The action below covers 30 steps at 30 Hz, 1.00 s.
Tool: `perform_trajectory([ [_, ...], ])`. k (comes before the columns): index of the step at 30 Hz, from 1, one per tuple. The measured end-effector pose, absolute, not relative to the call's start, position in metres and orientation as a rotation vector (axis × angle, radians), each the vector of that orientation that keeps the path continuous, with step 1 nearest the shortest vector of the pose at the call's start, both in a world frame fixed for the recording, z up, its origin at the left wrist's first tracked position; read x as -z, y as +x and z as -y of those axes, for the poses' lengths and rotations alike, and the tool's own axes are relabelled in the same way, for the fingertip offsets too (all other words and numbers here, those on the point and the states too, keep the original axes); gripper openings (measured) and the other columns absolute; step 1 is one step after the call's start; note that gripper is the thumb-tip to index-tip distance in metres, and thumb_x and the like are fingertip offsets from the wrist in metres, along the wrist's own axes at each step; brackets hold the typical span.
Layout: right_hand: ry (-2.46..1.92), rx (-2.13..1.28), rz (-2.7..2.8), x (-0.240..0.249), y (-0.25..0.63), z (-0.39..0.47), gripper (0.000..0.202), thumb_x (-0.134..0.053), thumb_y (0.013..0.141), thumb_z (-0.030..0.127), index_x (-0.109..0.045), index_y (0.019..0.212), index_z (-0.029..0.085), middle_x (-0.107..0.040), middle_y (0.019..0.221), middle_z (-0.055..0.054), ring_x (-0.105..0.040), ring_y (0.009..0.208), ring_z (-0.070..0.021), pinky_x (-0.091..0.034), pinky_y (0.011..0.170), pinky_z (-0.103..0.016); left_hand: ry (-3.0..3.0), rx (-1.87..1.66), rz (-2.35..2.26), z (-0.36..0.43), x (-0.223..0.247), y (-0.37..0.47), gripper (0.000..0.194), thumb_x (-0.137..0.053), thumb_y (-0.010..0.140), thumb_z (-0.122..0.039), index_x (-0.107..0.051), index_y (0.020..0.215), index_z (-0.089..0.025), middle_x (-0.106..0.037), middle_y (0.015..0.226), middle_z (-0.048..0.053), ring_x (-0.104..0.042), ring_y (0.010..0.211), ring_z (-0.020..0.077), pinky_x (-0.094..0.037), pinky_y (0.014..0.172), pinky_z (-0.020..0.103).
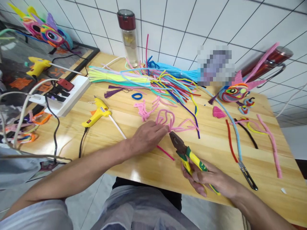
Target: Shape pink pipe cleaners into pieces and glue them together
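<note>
My left hand [150, 135] is closed on a bent pink pipe cleaner [165, 116], whose loops stick up above the fingers. In my right hand [206, 179] is a pair of pliers [189, 156] with yellow and green handles. The jaws point up and left, close to the left fingertips and the lower end of the pink loops; whether they touch cannot be made out. More shaped pink pipe cleaners [143, 110] lie just beyond the left hand. A magenta pipe cleaner [166, 152] rests on the table below it.
A yellow glue gun [97, 113] lies at left, near a white power strip [72, 97]. Bundled pipe cleaners [122, 78] and a glass bottle [129, 41] are at the back. On the right are a finished fish figure [233, 92], loose strips and thread snips [248, 175].
</note>
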State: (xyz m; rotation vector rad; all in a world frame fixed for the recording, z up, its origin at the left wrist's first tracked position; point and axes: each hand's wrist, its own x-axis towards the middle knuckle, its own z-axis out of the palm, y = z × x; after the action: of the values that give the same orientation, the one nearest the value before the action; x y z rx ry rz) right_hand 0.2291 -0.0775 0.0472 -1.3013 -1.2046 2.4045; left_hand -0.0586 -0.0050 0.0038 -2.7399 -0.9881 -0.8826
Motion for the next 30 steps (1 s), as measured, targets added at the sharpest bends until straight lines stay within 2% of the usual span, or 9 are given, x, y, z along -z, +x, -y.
perform_trajectory([
  [3,-1.353,-2.467,1.316,-0.048,0.239,0.072,0.027,-0.068,0.085,0.043,-0.058,0.097,0.02,-0.05,0.066,0.005,-0.042,0.054,-0.0089,-0.038,0.056,-0.025,-2.809,0.896,0.866,0.006,0.011,-0.063,0.022,-0.046,0.105,-0.011,-0.061,0.121,-0.017,-0.074,0.083,0.004,-0.063,0.07,0.0165,-0.047,0.068,0.031],
  [6,-1.368,-2.527,1.379,-0.046,0.247,0.062,0.028,-0.067,0.083,0.044,-0.058,0.098,0.021,-0.049,0.07,0.004,-0.041,0.058,-0.0105,-0.039,0.058,-0.026,-2.891,0.821,0.799,0.004,0.022,-0.067,0.028,-0.045,0.106,-0.013,-0.061,0.128,-0.019,-0.078,0.091,0.007,-0.067,0.073,0.0162,-0.05,0.071,0.031],
  [9,-1.398,-2.533,1.463,-0.042,0.258,0.054,0.028,-0.067,0.082,0.044,-0.06,0.097,0.021,-0.055,0.079,0.001,-0.046,0.064,-0.0122,-0.044,0.062,-0.027,-2.941,0.812,0.727,0.0,0.027,-0.068,0.027,-0.046,0.107,-0.017,-0.062,0.129,-0.02,-0.08,0.093,0.007,-0.07,0.077,0.0164,-0.051,0.072,0.031],
  [16,-1.614,-2.498,1.59,-0.034,0.287,0.052,0.038,-0.068,0.084,0.044,-0.067,0.117,0.023,-0.06,0.094,-0.003,-0.052,0.072,-0.014,-0.049,0.062,-0.026,-3.022,0.921,0.65,-0.001,0.027,-0.063,0.023,-0.055,0.105,-0.014,-0.066,0.123,-0.02,-0.082,0.097,0.007,-0.073,0.085,0.0163,-0.054,0.076,0.029],
  [20,-1.682,-2.351,1.825,-0.032,0.297,0.05,0.047,-0.062,0.09,0.053,-0.071,0.127,0.024,-0.069,0.105,-0.01,-0.059,0.074,-0.0184,-0.052,0.057,-0.028,-3.048,0.925,0.624,-0.001,0.025,-0.063,0.019,-0.059,0.103,-0.012,-0.067,0.118,-0.02,-0.081,0.094,0.006,-0.073,0.081,0.0154,-0.054,0.074,0.028],
  [23,-1.64,-2.27,1.86,-0.032,0.299,0.046,0.051,-0.068,0.088,0.051,-0.073,0.132,0.026,-0.073,0.103,-0.011,-0.062,0.075,-0.0207,-0.053,0.056,-0.029,-3.048,0.933,0.605,-0.001,0.024,-0.064,0.019,-0.059,0.103,-0.012,-0.066,0.119,-0.02,-0.08,0.09,0.005,-0.072,0.078,0.0153,-0.053,0.072,0.028],
  [27,-1.599,-2.26,1.741,-0.031,0.3,0.043,0.046,-0.074,0.083,0.047,-0.078,0.125,0.029,-0.075,0.103,-0.009,-0.065,0.077,-0.0206,-0.053,0.056,-0.027,-3.075,0.904,0.638,-0.001,0.023,-0.06,0.02,-0.054,0.104,-0.012,-0.066,0.118,-0.019,-0.08,0.09,0.006,-0.071,0.076,0.0159,-0.053,0.07,0.029],
  [30,-1.645,-2.34,1.582,-0.029,0.302,0.043,0.056,-0.077,0.081,0.05,-0.075,0.132,0.028,-0.075,0.106,-0.009,-0.065,0.077,-0.0196,-0.055,0.056,-0.027,-3.074,0.939,0.729,0.0,0.023,-0.055,0.017,-0.052,0.106,-0.019,-0.068,0.111,-0.019,-0.079,0.089,0.006,-0.071,0.076,0.0167,-0.055,0.071,0.029],
])
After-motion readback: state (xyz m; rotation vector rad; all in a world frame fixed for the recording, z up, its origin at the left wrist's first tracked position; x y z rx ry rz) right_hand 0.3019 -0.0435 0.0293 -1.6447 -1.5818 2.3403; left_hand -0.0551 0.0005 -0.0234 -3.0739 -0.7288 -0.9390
